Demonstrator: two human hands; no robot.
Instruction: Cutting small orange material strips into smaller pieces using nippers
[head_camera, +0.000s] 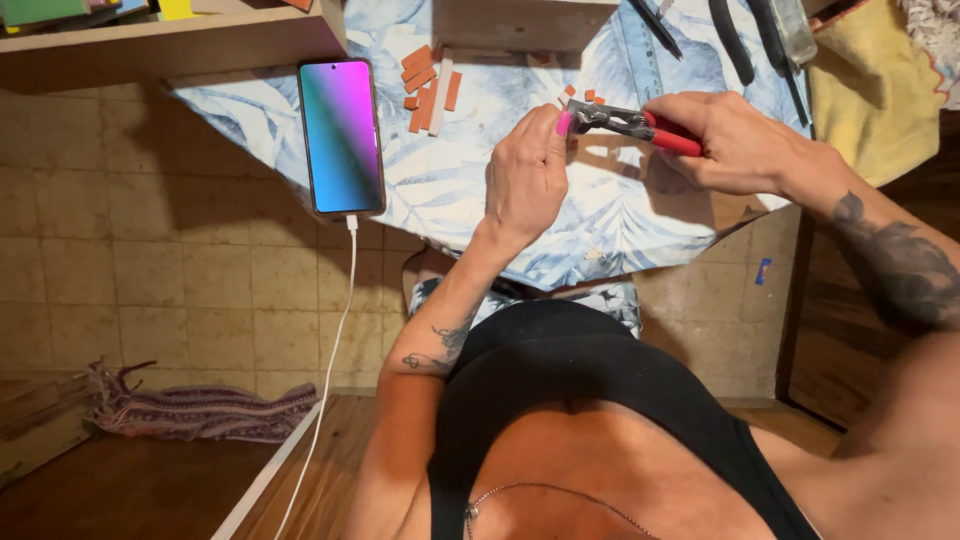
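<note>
Two hands are working above the bench (480, 200). Right hand (730, 135) is squeezing red-handled nippers (630, 124); left hand (527, 170) is pinching a small piece (572, 118) at their tip.

Black sleeveless top, tattooed forearms

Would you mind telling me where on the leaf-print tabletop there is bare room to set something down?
Bare cloth lies between the phone and the left hand, and below both hands toward the table's near edge. The orange tile pieces and the black tools crowd the far side.
</note>
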